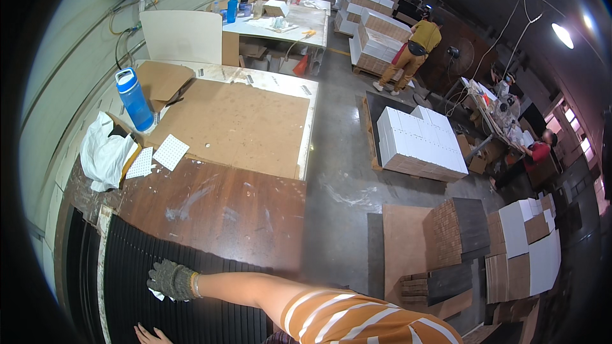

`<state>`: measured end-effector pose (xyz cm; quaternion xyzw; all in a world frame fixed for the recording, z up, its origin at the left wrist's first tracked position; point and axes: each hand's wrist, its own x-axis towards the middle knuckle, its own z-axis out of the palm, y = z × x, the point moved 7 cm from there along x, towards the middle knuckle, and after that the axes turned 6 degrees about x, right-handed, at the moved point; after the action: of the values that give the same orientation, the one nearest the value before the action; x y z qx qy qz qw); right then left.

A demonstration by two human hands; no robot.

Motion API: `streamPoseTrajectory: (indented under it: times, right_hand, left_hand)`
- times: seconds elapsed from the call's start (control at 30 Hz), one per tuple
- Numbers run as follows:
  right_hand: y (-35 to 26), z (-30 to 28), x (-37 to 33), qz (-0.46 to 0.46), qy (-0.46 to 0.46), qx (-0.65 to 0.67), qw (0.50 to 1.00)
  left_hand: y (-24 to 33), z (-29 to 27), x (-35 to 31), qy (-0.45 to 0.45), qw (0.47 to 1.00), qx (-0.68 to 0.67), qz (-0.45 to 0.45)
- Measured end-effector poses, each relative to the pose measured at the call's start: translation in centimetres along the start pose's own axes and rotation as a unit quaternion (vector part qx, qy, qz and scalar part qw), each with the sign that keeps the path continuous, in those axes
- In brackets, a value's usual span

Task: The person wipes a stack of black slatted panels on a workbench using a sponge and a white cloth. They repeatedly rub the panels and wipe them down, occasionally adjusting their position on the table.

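Black strips (210, 280) lie side by side in a row across the near end of the table. My right hand (173, 279), in a grey knit glove, presses down on them with its fingers curled over a white rag (157, 295). Only the rag's edges stick out beneath the glove, so whether it is cloth or paper is hard to tell. My bare left hand (152, 334) shows at the lower edge, fingers apart and resting on the strips; its wrist is out of sight.
Beyond the strips are a brown tabletop (210, 200), a cardboard sheet (248, 121), a blue bottle (134, 99), a white plastic bag (105, 153) and white dotted sheets (171, 151). Stacked boxes (417, 143) stand on a pallet at right. Co-workers (421, 44) work farther off.
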<state>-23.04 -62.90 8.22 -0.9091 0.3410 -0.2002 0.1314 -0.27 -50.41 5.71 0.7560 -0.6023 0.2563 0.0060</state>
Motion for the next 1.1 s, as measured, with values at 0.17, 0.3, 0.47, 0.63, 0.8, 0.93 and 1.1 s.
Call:
streamPoseTrajectory:
  times: [0.17, 0.3, 0.47, 0.63, 0.8, 0.93, 1.1]
  right_hand:
    - [-0.1, -0.3, -0.1, -0.004, -0.002, 0.001, 1.0]
    - [-0.1, -0.2, -0.2, -0.005, -0.004, -0.002, 1.0]
    - [-0.1, 0.0, 0.0, -0.006, 0.014, -0.001, 1.0]
    - [0.6, -1.1, 0.5, 0.033, 0.006, 0.087, 0.996]
    - [1.8, -7.5, -1.3, 0.035, 0.104, 0.107, 0.988]
    - [3.9, -13.7, -7.0, 0.09, 0.176, 0.171, 0.965]
    - [6.4, -18.3, -21.2, 0.252, 0.207, 0.201, 0.924]
  left_hand:
    - [0.1, -0.6, 0.1, -0.003, 1.0, -0.001, 0.001]
    - [0.3, -0.8, 0.2, -0.004, 1.0, -0.003, 0.001]
    - [0.3, -0.7, 0.3, -0.013, 1.0, 0.0, -0.001]
    - [-0.3, -0.2, -0.1, -0.031, 0.999, -0.003, -0.011]
    - [-0.5, 1.3, -0.4, 0.106, 0.994, 0.031, -0.014]
    - [-1.6, 4.6, -0.8, 0.227, 0.972, 0.007, 0.054]
    - [-1.8, 5.8, 0.0, 0.183, 0.973, -0.052, 0.131]
